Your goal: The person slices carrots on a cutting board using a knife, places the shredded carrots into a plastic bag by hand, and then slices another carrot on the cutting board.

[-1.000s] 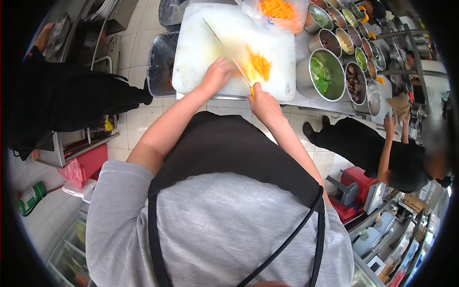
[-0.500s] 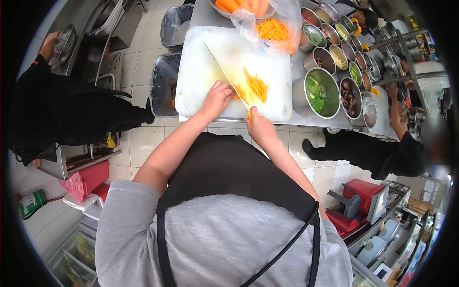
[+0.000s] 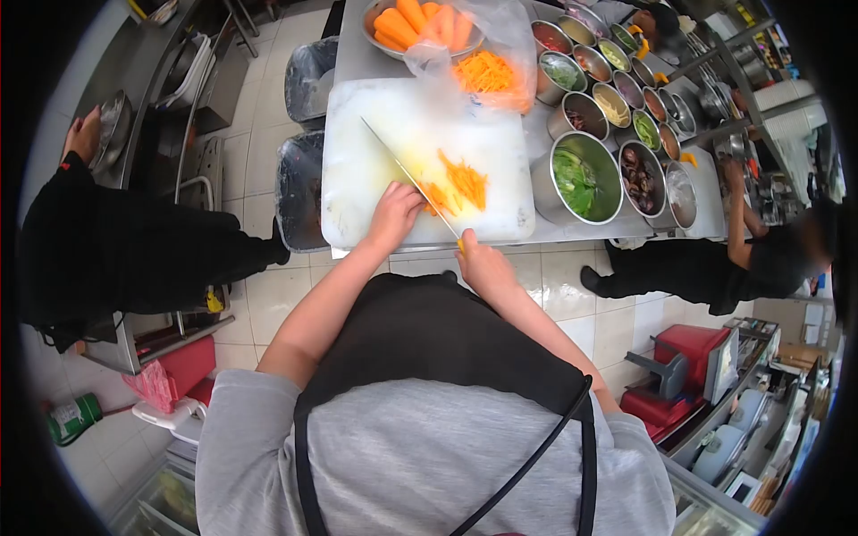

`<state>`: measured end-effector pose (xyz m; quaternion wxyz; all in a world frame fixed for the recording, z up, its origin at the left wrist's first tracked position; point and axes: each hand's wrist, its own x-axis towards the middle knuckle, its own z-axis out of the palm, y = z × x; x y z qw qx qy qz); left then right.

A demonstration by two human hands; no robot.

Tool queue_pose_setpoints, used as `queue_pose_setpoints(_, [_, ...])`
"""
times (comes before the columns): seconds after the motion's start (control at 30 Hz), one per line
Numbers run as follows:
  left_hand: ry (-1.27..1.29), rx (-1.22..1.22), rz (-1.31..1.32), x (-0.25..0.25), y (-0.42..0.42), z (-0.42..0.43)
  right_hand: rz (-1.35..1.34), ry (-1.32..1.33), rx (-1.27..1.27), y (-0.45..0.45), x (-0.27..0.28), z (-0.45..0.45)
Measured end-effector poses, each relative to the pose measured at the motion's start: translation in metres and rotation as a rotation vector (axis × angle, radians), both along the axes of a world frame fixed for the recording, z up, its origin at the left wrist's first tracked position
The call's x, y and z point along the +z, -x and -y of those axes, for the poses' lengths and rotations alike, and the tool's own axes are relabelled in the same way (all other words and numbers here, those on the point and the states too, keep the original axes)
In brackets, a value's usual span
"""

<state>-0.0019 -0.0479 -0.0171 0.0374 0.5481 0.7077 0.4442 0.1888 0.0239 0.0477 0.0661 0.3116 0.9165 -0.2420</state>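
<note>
The bowl (image 3: 382,48) has come fuller into view beyond our left hand (image 3: 396,214), which pins carrot (image 3: 429,209); our right hand (image 3: 485,263) still grips the knife (image 3: 407,171), slicing unchanged.

Metal knife (image 3: 409,176), smooth plastic board (image 3: 357,210), shiny metal pots (image 3: 552,198), matt cloth apron (image 3: 456,330)

the metal counter (image 3: 350,55) carries a white cutting board (image 3: 357,179) at its near edge, a bowl (image 3: 385,49) beyond, a clear plastic bag (image 3: 515,45) beside the bowl, and clustered metal pots (image 3: 546,177) at right.
</note>
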Motion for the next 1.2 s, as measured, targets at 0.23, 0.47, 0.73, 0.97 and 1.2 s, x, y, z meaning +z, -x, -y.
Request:
queue_pose_setpoints(0.23, [-0.026,0.040,-0.004,-0.002,-0.003,0.002,0.019,0.010,0.018,0.001,0.011,-0.006])
queue_pose_setpoints(0.47, [-0.034,0.067,-0.004,-0.004,-0.002,0.000,0.130,0.124,-0.050,-0.005,0.014,0.004])
queue_pose_setpoints(0.73, [-0.034,0.068,-0.006,-0.007,-0.001,0.000,-0.042,0.004,0.073,0.013,0.015,-0.010])
queue_pose_setpoints(0.97, [-0.044,0.063,0.018,-0.004,-0.002,0.003,-0.065,0.038,0.025,0.011,-0.007,-0.005])
queue_pose_setpoints(1.2, [-0.020,0.075,-0.004,-0.005,-0.001,0.003,-0.029,0.037,0.065,0.010,0.013,-0.002])
